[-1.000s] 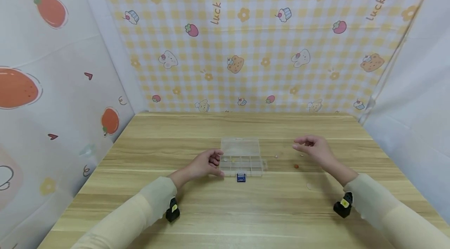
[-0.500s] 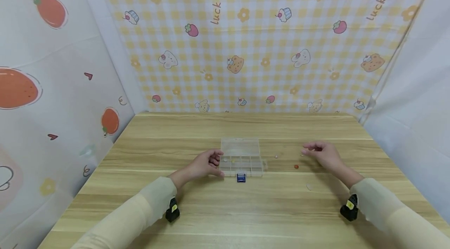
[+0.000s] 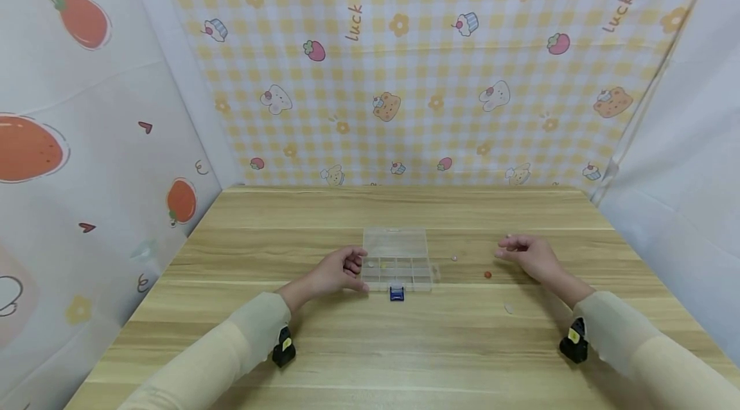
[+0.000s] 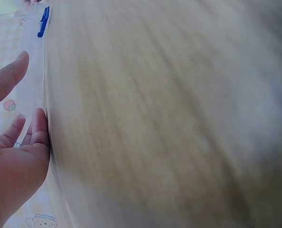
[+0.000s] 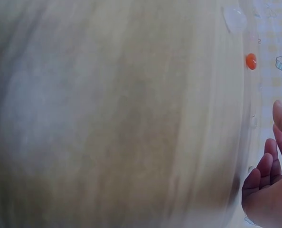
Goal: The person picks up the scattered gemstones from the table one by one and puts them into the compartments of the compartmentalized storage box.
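Observation:
A clear plastic compartment box (image 3: 422, 275) lies on the table with its lid (image 3: 395, 242) raised at the back and a blue latch (image 3: 396, 294) in front. My left hand (image 3: 335, 270) holds its left end, thumb at the front corner and index finger farther back. A whitish bead (image 3: 371, 264) and a yellow bead (image 3: 383, 265) lie in the back compartments. To the right, my right hand (image 3: 528, 259) is low over the table, thumb and index fingertips close together. Whether something small is between them is hidden. Nearest to it are an orange-red bead (image 3: 488, 274) and a small pale bead (image 3: 509, 236).
A small pale bead (image 3: 454, 258) lies just right of the box. A flat translucent piece (image 3: 508, 308) is nearer the front, below the right hand. Patterned curtains (image 3: 433, 76) stand behind the table (image 3: 347, 358).
My right hand has moved slightly right and down to the table, and its fingertips now cover the spot where a small bead showed. My left hand and the box have stayed put.

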Motion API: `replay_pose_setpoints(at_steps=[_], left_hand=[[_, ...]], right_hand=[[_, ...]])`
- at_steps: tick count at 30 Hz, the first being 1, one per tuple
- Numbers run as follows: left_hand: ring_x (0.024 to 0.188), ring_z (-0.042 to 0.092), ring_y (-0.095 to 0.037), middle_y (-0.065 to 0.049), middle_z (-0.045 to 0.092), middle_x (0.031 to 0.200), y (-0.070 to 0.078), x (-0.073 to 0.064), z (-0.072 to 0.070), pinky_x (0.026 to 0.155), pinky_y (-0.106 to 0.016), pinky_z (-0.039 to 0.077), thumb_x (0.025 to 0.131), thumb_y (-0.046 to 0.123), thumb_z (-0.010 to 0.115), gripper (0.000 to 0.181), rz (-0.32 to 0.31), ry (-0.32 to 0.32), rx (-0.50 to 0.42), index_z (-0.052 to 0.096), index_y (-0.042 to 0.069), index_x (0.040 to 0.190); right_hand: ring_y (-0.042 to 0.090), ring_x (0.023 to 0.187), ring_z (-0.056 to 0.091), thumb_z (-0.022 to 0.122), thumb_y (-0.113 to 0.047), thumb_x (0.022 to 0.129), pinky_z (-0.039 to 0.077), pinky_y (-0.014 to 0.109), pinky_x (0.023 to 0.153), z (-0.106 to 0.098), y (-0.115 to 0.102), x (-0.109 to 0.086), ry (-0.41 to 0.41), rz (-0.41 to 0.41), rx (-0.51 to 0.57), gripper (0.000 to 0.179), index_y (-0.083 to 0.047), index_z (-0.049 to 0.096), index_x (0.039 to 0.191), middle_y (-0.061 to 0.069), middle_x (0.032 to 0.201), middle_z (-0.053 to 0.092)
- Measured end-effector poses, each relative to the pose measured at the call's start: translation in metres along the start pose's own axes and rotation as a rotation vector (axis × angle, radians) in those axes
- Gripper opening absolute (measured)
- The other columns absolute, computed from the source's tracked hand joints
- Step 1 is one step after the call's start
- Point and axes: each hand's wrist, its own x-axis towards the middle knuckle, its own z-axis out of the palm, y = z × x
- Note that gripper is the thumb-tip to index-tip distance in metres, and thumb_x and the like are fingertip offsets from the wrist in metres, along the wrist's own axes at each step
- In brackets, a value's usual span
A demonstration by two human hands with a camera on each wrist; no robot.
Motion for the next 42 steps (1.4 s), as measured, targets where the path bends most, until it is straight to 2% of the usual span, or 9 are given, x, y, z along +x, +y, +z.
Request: replay_pose_setpoints(at_steps=[3, 6, 15, 23, 33, 42], left_hand=[[0.096, 0.051, -0.022, -0.011, 0.053, 0.109, 0.001, -0.001, 0.000, 0.082, -0.031, 0.049, 0.070, 0.002, 0.086, 0.070, -0.003, 0.004, 0.002, 0.051, -0.003, 0.131], [0.095, 0.051, -0.022, -0.011, 0.053, 0.109, 0.001, -0.001, 0.000, 0.083, -0.032, 0.049, 0.070, 0.002, 0.086, 0.070, -0.006, 0.009, 0.001, 0.051, -0.002, 0.130], [0.096, 0.052, -0.022, -0.011, 0.053, 0.110, -0.002, 0.000, 0.000, 0.083, -0.033, 0.049, 0.070, 0.002, 0.086, 0.070, -0.010, 0.013, -0.001, 0.051, -0.001, 0.130], [0.096, 0.051, -0.022, -0.011, 0.052, 0.110, -0.002, 0.000, 0.000, 0.084, -0.033, 0.049, 0.069, 0.001, 0.086, 0.071, -0.012, 0.013, -0.007, 0.051, -0.001, 0.131], [0.096, 0.051, -0.022, -0.011, 0.053, 0.109, 0.000, 0.000, 0.000, 0.083, -0.031, 0.049, 0.069, 0.001, 0.086, 0.070, -0.010, 0.015, -0.007, 0.052, -0.002, 0.130], [0.094, 0.052, -0.022, -0.012, 0.052, 0.107, 0.000, -0.004, -0.001, 0.081, -0.028, 0.050, 0.069, 0.008, 0.088, 0.072, 0.064, -0.015, -0.007, 0.050, -0.006, 0.129]], right_hand=[[0.022, 0.093, 0.056, 0.075, -0.022, 0.087, 0.046, 0.022, 0.073, 0.002, 0.001, 0.001, 0.004, -0.007, 0.005, 0.035, 0.004, 0.069, 0.109, 0.016, 0.108, 0.063], [0.018, 0.090, 0.057, 0.076, -0.021, 0.086, 0.046, 0.021, 0.072, 0.004, 0.002, 0.002, 0.008, -0.016, -0.007, 0.032, 0.003, 0.069, 0.106, 0.013, 0.104, 0.065], [0.017, 0.091, 0.059, 0.075, -0.021, 0.087, 0.047, 0.024, 0.075, 0.006, 0.005, 0.002, -0.035, -0.008, -0.029, 0.032, 0.002, 0.069, 0.108, 0.010, 0.101, 0.068], [0.018, 0.084, 0.056, 0.075, -0.016, 0.087, 0.046, 0.025, 0.069, 0.008, 0.008, 0.003, -0.035, -0.022, -0.041, 0.026, 0.002, 0.070, 0.104, 0.007, 0.093, 0.066], [0.018, 0.083, 0.056, 0.074, -0.018, 0.087, 0.046, 0.027, 0.070, 0.010, 0.012, 0.006, -0.033, -0.009, -0.070, 0.026, 0.001, 0.070, 0.103, 0.005, 0.092, 0.065], [0.018, 0.083, 0.056, 0.073, -0.018, 0.089, 0.046, 0.029, 0.071, 0.010, 0.011, 0.004, -0.043, 0.003, -0.067, 0.023, 0.001, 0.069, 0.102, 0.005, 0.092, 0.065]])
